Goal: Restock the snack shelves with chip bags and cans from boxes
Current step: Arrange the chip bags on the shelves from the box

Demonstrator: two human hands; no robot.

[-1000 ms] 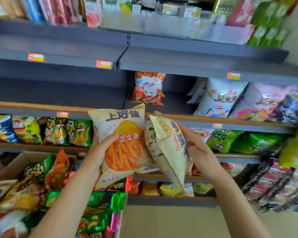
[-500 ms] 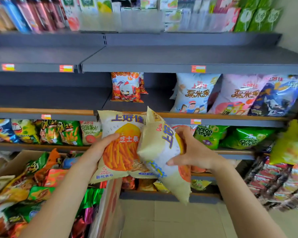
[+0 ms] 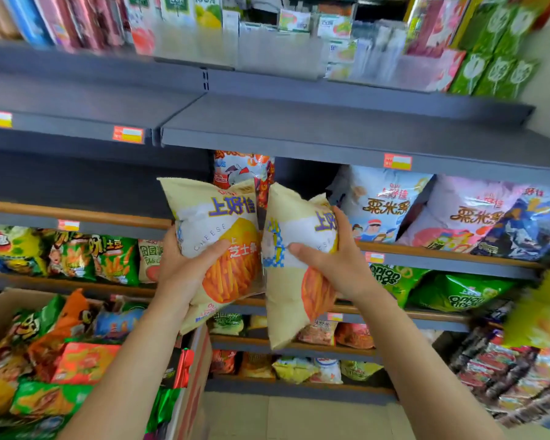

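Facing grey metal snack shelves with wood-edged lower tiers; open brown cardboard box of mixed snack bags sits low left. Two pale yellow cheese-stick chip bags, side by side and touching, held up before the second shelf: left bag gripped by left hand, right bag gripped by right hand, thumbs across the fronts.
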